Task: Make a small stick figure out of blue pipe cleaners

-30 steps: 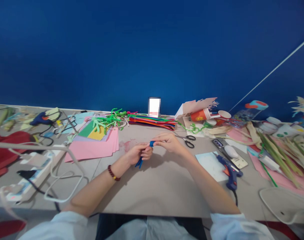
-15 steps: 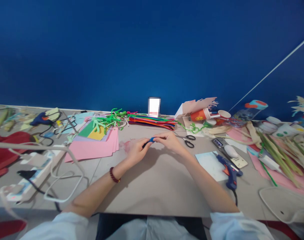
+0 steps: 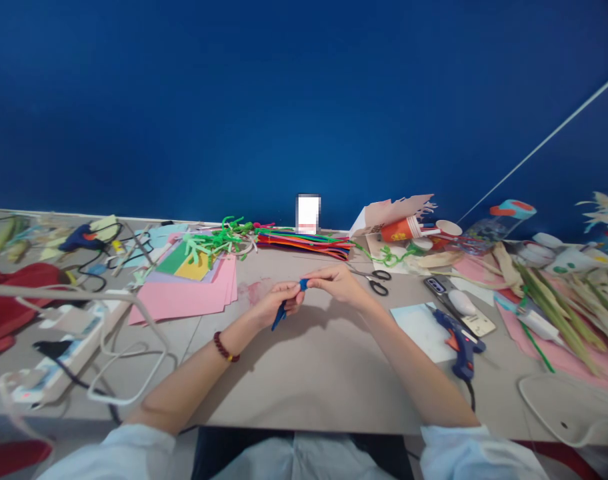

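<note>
Blue pipe cleaners (image 3: 279, 316), bunched together, are held between both hands over the middle of the table. My left hand (image 3: 278, 299) is closed around the bunch, and its loose ends hang out below the fingers. At the upper end, a small blue knob shows between the two hands. My right hand (image 3: 335, 281) pinches that knob with thumb and fingertips. How the strands are wound is too small to make out. Behind the hands lies a bundle of coloured pipe cleaners (image 3: 304, 245). Scissors (image 3: 379, 283) rest just beyond my right hand.
A blue glue gun (image 3: 461, 343) lies on pale paper at the right, near a phone (image 3: 437, 287). Pink paper sheets (image 3: 184, 300) and a power strip (image 3: 77, 350) with loose cables are at the left. Orange paper cups (image 3: 401, 230) lie by the blue wall.
My left hand turned over the blue bunch, back uppermost, then rolled back so the hanging ends show again. My right hand kept its pinch and barely moved.
</note>
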`<state>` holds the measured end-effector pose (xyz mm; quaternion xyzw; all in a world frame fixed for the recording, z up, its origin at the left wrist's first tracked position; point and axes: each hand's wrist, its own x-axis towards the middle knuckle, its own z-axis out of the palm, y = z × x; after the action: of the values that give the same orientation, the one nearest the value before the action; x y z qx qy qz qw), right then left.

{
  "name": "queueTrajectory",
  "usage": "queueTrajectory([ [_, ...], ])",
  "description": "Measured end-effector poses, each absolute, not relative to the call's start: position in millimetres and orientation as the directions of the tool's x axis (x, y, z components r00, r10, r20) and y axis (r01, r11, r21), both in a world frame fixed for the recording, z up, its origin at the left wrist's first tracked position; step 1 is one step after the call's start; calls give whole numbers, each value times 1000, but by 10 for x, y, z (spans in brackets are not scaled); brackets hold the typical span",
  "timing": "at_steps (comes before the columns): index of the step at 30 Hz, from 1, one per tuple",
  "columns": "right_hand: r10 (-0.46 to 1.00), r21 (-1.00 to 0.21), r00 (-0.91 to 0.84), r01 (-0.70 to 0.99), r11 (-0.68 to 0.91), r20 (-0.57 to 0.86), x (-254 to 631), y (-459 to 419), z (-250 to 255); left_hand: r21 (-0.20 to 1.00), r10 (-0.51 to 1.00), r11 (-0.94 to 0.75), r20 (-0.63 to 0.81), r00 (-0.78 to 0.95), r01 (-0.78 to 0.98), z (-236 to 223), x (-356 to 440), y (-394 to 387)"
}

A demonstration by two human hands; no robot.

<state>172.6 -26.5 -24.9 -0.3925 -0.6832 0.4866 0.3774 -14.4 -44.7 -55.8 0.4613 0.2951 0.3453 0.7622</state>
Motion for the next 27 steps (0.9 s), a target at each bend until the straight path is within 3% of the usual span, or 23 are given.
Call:
queueTrajectory([
  [5, 920, -983, -388, 139, 119, 56, 1695, -270, -235, 879, 776, 374, -124, 618, -294, -577, -133, -453],
  [12, 947, -994, -319, 79, 69, 40, 1694, -223, -282, 999, 950, -31, 18, 310, 37, -596, -132, -422],
  [16, 962, -999, -268, 16, 52, 46, 1720, -201, -305, 986, 953, -129, 94, 288, 104, -586, -130, -427],
  [19, 944, -997, -326, 39, 68, 51, 1739, -201, -296, 974, 953, -166, 117, 279, 156, -578, -132, -437],
  [22, 915, -991, -393, 57, 123, 91, 1752, -205, -284, 976, 946, -162, 110, 306, 148, -577, -139, -441],
  [27, 883, -980, -440, 31, 196, 163, 1755, -212, -257, 998, 908, -68, 67, 414, -13, -578, -150, -438],
])
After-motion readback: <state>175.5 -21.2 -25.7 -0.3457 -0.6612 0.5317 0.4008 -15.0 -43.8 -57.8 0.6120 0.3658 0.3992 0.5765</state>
